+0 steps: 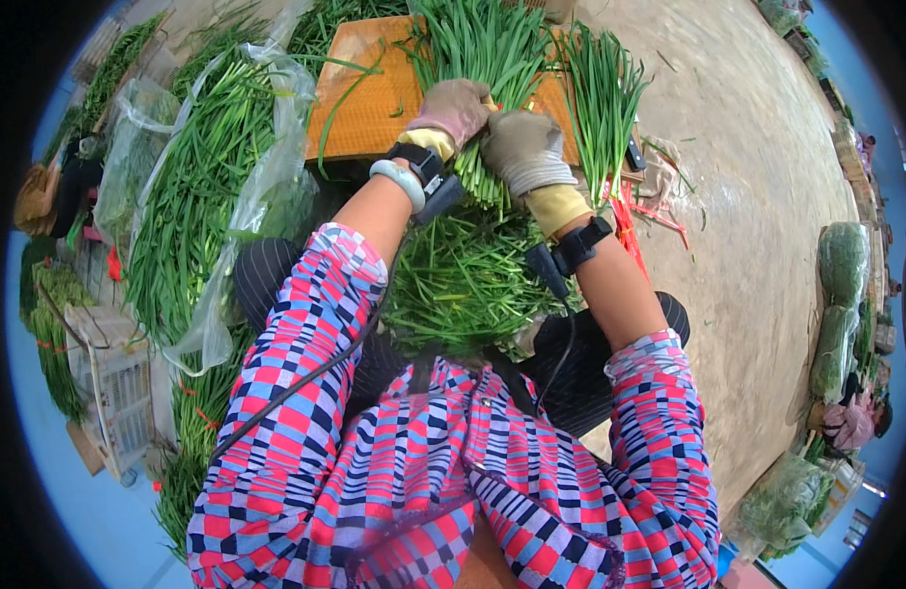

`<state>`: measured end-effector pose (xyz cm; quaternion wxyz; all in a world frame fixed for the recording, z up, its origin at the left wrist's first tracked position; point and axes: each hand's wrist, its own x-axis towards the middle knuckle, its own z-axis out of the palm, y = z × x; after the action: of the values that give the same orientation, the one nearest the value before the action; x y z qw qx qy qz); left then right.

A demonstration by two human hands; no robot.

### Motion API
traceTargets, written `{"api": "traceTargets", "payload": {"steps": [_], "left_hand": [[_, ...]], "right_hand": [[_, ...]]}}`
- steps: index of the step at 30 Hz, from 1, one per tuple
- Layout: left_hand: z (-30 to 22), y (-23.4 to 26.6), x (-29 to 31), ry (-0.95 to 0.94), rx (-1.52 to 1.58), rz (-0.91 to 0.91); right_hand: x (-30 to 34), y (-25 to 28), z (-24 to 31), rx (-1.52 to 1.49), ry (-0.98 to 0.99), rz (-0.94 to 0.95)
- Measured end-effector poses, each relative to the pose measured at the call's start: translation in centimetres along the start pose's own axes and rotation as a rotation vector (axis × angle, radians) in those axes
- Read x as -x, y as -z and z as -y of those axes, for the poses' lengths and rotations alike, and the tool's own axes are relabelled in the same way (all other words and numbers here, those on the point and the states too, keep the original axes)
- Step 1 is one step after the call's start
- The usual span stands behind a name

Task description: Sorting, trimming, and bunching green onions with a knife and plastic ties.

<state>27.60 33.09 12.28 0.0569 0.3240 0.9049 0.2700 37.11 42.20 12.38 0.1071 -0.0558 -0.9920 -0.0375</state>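
Note:
A thick bunch of garlic chives [487,49] lies across the orange board in front of me, its leaves pointing away and its pale stems toward me. My left hand [451,113], in a worn glove, is closed on the bunch from its left side. My right hand [526,152], also gloved, is closed against the stems on the right, its knuckles up. A bit of red tie shows between the two hands; which fingers hold it is hidden. Another bunch of chives [605,98] lies just right of my right hand.
The orange board [359,93] forms the work surface. Loose chives [463,285] pile up between my knees. At left, more chives [212,167] fill a clear plastic bag [266,196]. Red ties [627,231] hang at the board's right. A white crate [119,383] stands far left.

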Motion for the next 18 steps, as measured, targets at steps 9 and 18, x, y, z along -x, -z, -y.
{"api": "traceTargets", "payload": {"steps": [9,18], "left_hand": [[0.0,-0.2,0.0,0.016,0.113,-0.015],[0.2,0.4,0.5,-0.015,0.068,-0.058]], "right_hand": [[2.7,2.3,1.2,-0.274,-0.308,0.152],[4.0,5.4,-2.4,-0.586,-0.285,0.314]]}}
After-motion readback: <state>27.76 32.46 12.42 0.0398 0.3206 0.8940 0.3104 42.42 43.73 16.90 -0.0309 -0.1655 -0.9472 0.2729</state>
